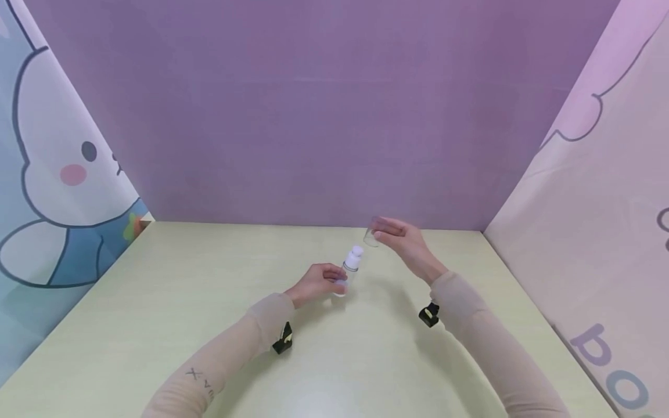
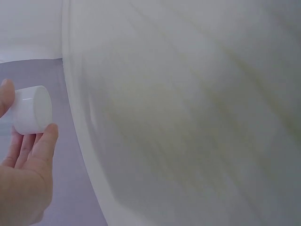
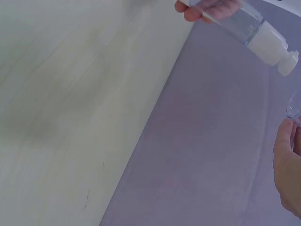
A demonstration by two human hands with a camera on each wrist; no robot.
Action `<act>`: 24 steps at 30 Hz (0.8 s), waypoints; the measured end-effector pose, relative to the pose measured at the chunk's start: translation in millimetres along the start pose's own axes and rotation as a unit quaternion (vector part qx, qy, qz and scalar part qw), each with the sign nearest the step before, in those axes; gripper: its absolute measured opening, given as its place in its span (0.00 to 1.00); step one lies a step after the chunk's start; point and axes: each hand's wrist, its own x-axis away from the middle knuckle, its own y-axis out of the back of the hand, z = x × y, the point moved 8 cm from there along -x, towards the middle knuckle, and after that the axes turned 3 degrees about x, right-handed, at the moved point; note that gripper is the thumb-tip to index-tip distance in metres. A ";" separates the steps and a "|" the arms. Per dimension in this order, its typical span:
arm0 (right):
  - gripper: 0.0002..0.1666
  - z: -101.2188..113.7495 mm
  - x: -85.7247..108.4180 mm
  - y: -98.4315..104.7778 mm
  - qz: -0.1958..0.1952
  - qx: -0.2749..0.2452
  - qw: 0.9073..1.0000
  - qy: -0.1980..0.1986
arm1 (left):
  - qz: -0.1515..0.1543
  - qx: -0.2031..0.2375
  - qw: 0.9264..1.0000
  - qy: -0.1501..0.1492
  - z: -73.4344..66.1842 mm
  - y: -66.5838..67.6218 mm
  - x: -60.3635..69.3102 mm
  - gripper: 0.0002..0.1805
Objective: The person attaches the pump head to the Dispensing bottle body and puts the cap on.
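Note:
A small clear pump bottle (image 1: 352,262) with a white pump top leans to the right above the table. My left hand (image 1: 317,283) grips it near its white base (image 2: 34,110). Up and to the right, my right hand (image 1: 405,241) pinches a clear cap (image 1: 371,234) between thumb and fingers, apart from the pump. In the right wrist view the white pump head (image 3: 270,44) points toward the cap (image 3: 294,106), of which only the rim end shows at the frame's edge.
Both hands are over a pale yellow-green table (image 1: 313,371). A purple panel (image 1: 334,116) rises at its back edge. Printed side walls flank it, with a cartoon figure (image 1: 73,145) on the left and letters (image 1: 627,389) on the right.

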 end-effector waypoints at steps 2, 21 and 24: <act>0.33 0.5 -0.8 -3.8 0.002 -0.005 1.000 0.001 | 0.003 -0.002 1.000 -0.006 -8.4 -1.0 5.5 0.20; 0.29 -4.2 -5.7 -25.0 0.033 -0.024 0.999 0.005 | -0.002 0.023 1.000 -0.003 16.8 -0.3 -15.7 0.22; 0.29 -5.5 -6.1 -26.6 0.036 -0.026 0.999 0.005 | -0.005 0.020 1.000 0.000 19.2 0.0 -17.5 0.21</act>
